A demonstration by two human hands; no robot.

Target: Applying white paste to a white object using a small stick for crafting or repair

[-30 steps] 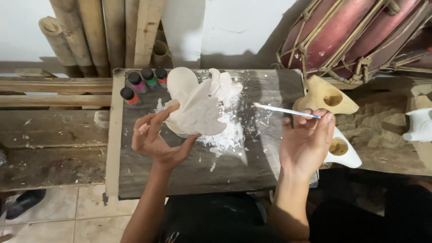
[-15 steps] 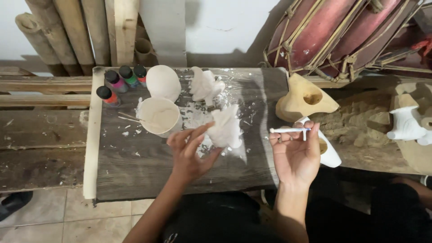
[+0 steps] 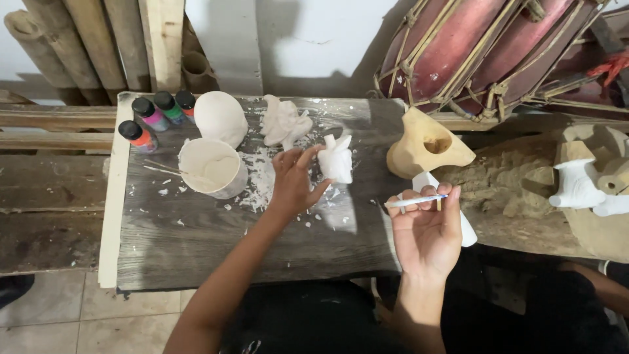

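Observation:
My left hand [image 3: 293, 181] grips a small white carved figure [image 3: 337, 159] and holds it upright on the dark wooden board [image 3: 216, 246]. My right hand [image 3: 426, 226] is palm up at the board's right edge, with a thin white paintbrush [image 3: 415, 200] pinched between thumb and fingers. A white cup of white paint [image 3: 213, 167] with sticks in it stands left of my left hand. Behind it lies a white dome-shaped piece [image 3: 220, 117], and a second white figure [image 3: 284, 122] sits at the back amid white paint smears.
Several small paint bottles [image 3: 157, 117] stand at the board's back left corner. A bare carved wooden piece [image 3: 426, 144] rests right of the board, with a white figure [image 3: 576, 187] further right. Bamboo poles [image 3: 78, 46] and red drums [image 3: 498, 52] lean behind.
My left hand moved the white figure away from my body and stood it on the board. My right hand stayed near the right edge with the brush. The view has shifted.

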